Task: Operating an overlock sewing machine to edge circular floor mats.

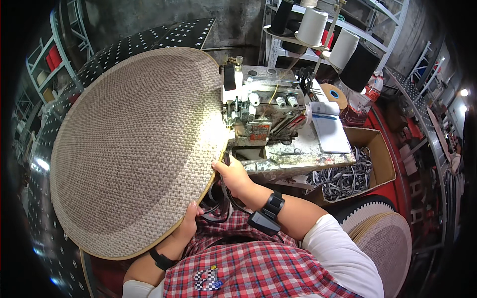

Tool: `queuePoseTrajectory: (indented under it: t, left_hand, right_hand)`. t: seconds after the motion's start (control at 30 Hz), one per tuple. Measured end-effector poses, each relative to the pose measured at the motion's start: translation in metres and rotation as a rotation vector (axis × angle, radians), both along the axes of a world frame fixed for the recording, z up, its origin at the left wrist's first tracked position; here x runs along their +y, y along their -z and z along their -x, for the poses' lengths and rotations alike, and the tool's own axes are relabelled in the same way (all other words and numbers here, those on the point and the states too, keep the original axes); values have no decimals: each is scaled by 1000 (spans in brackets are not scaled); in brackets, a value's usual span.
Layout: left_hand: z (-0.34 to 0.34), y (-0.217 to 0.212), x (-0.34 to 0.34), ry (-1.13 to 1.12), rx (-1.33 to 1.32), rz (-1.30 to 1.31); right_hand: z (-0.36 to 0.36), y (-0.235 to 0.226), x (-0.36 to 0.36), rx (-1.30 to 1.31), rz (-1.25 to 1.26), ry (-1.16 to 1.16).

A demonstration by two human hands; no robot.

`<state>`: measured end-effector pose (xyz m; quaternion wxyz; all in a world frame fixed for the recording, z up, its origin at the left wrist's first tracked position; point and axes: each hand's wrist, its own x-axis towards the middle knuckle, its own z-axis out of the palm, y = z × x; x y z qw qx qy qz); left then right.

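Head view, looking down. A large round woven mat [134, 149], beige with a darker ring, lies against a sewing machine [261, 111]. The left hand [188, 224] pinches the mat's near rim; the right hand [232, 175] clasps the rim further along, just below the needle, over dark edging tape [218, 203]. The mat looks stiff yet bendable, light, coarse, best held by its edge. Beyond the grip: thread cones [312, 26], a cardboard box of tape [355, 169], a studded table [149, 39], and more mats [382, 236] stacked to the right.
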<state>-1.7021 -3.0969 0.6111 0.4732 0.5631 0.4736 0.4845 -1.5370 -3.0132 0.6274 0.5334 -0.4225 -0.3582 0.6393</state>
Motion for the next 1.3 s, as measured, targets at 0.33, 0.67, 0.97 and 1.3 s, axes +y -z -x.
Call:
queuePoseTrajectory:
  t: [0.33,0.67,0.97,1.3]
  left_hand:
    - [-10,-4,18,6,35,-27]
    - [-3,-18,34,-85,213,-187]
    - [55,5,28,-206,-6,38]
    - [62,19,-25,375,35,491]
  right_hand:
    - [-6,-9,18,-203,72,34]
    - [8,-19,32,-243,-237,225]
    - [-18,-63,1,-428,31,-182]
    - [-280,-235,-127,-747,-524,1069]
